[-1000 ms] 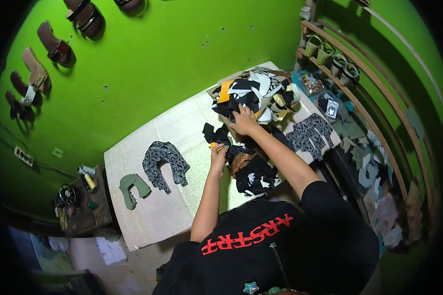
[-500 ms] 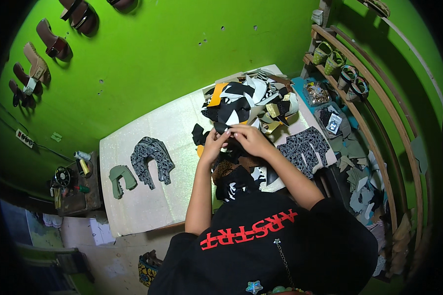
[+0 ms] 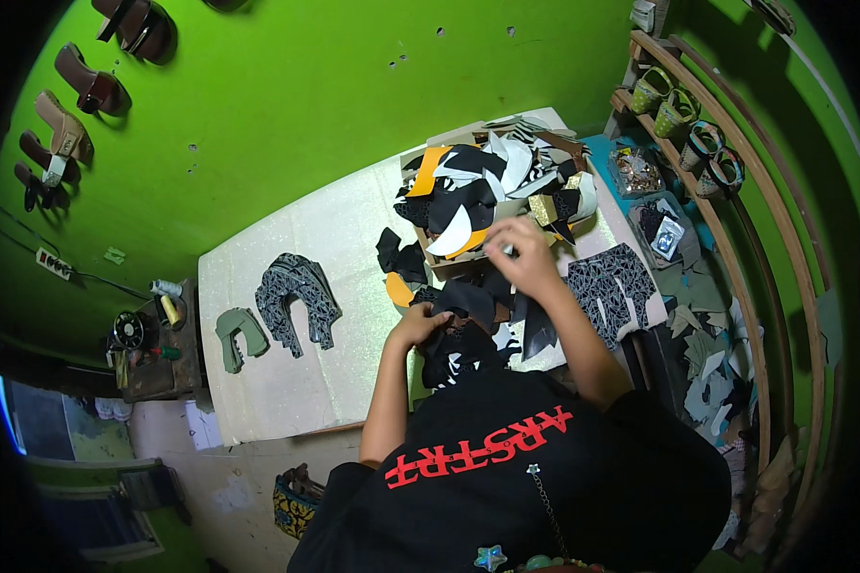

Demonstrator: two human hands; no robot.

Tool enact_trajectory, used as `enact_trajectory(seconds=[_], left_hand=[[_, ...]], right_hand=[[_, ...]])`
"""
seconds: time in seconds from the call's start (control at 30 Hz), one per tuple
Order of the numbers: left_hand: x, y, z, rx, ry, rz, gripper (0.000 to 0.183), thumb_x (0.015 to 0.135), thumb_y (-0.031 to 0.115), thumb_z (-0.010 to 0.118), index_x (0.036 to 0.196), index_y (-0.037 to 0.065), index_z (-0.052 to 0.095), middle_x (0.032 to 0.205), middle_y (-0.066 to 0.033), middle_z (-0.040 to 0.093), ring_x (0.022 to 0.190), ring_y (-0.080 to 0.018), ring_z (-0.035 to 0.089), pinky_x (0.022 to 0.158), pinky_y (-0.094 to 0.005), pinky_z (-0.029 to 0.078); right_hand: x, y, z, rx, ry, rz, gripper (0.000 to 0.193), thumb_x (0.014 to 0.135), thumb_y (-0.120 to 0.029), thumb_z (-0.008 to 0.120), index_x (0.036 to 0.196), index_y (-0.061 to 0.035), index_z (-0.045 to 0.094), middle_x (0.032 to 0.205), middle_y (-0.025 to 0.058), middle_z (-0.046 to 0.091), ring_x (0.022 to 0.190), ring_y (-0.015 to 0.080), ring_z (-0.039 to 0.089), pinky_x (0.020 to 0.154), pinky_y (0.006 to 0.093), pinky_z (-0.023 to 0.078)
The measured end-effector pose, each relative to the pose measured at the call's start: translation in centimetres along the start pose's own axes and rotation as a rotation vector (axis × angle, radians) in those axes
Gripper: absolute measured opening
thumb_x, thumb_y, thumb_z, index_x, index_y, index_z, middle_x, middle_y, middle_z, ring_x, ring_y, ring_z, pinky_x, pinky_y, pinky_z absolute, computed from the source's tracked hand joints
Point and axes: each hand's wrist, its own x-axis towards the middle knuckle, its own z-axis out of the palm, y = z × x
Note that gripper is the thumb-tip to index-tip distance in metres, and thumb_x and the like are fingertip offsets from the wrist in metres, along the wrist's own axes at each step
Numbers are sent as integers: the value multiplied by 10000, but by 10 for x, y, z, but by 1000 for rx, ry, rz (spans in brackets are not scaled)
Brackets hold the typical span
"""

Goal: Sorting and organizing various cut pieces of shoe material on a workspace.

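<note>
My left hand (image 3: 420,325) holds the edge of a black scrap (image 3: 466,301), thumb on top, over a loose heap of dark pieces close to my body. Raised at the near right side of a shallow box (image 3: 441,267) is my right hand (image 3: 523,256). Its fingers are loosely bent, with a gap by the thumb, and nothing shows in them. Cut scraps fill the box: a white curved piece (image 3: 452,232), an orange strip (image 3: 426,172), and black and gold bits. Below the box the heap includes zebra-patterned scraps (image 3: 457,365).
On the table's left lie stacked patterned U-shaped pieces (image 3: 285,286) and green ones (image 3: 231,329). More patterned pieces (image 3: 607,286) lie to the right. A wooden rack (image 3: 726,215) with sandals runs along the right, beside a pile of scraps (image 3: 702,368). A cluttered small stand (image 3: 158,368) is at left.
My hands have come apart. The left has moved nearer to me with a black piece; the right has let go and shifted right beside the box. The view has shifted slightly.
</note>
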Motion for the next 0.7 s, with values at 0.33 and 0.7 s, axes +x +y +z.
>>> enact_trajectory(seconds=[0.33,0.7], left_hand=[[11,54,-15,190,622,10,545,722,354,640,1161,84,465,1231,-186,347,1164,-374,288,939,-474,284],[52,108,-21,424,675,454,667,597,86,735,1188,155,435,1254,-99,382,1146,-330,365,907,-476,326]], right_hand=[[74,74,2,-294,-43,338,243,713,-168,621,940,-80,633,928,103,579,943,309,507,874,402,365],[28,56,26,-379,-421,174,146,733,-174,611,857,-106,649,847,57,595,868,233,559,810,445,293]])
